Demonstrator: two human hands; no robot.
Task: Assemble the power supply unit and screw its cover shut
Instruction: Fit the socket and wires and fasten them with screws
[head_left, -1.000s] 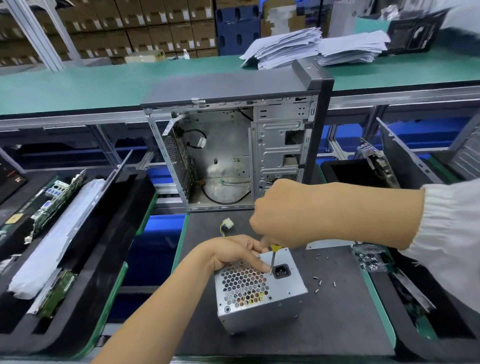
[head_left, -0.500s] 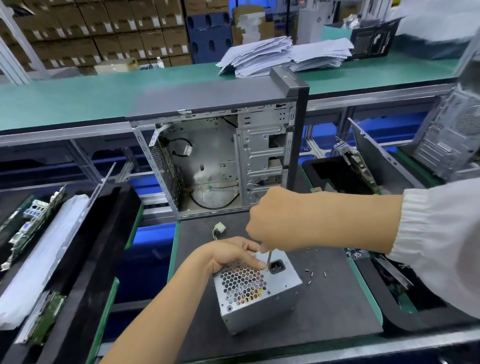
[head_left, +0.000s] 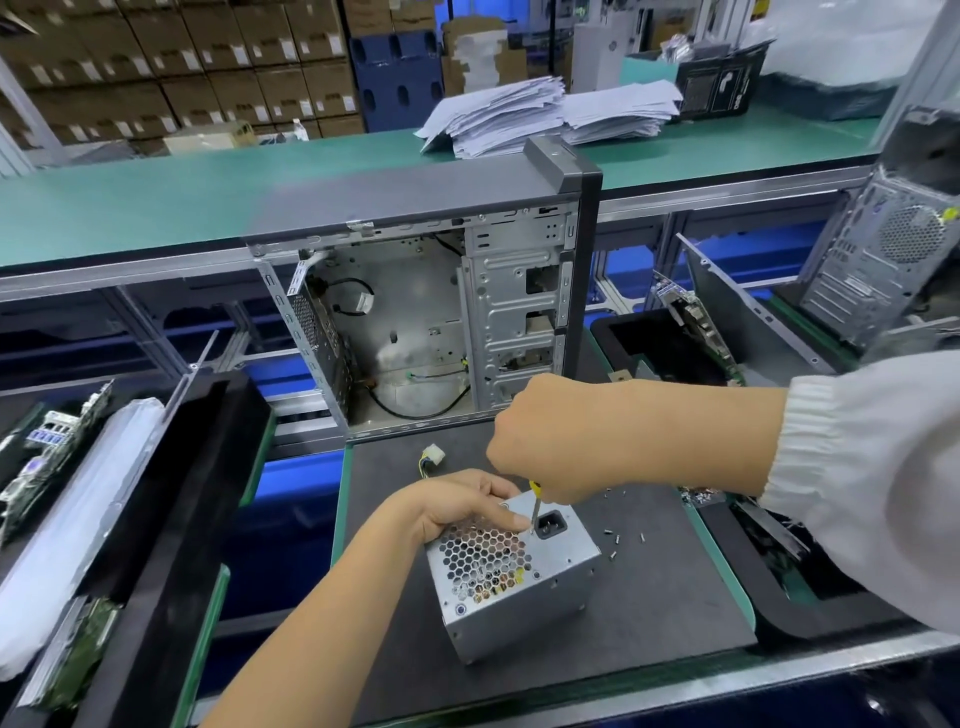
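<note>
The power supply sits on the near table. Left hand fingers grip its top edge; right hand fingers hold a screwdriver against it. No label is readable.

No readable text anywhere. Cardboard cartons far left carry white labels, print too small to read. Black box far right on green worktop shows white markings, illegible. Paper stacks blurred, nothing legible.
</note>
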